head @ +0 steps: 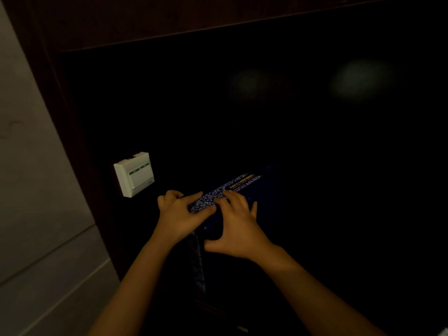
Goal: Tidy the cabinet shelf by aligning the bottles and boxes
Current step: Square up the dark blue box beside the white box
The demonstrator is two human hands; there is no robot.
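Cabinet interior [315, 141] is very dark; shelf surface cannot be made out. Pale wall [36, 190] stands at left, with a white switch plate [134, 174] mounted on the cabinet's dark side. A dark blue patterned box [232, 187] lies low in the centre. Left hand [179, 214] rests on its near end, fingers straight. Right hand [238, 229] touches its top, fingers spread.

White wall switch [134, 174] beside the pale wall [31, 166]
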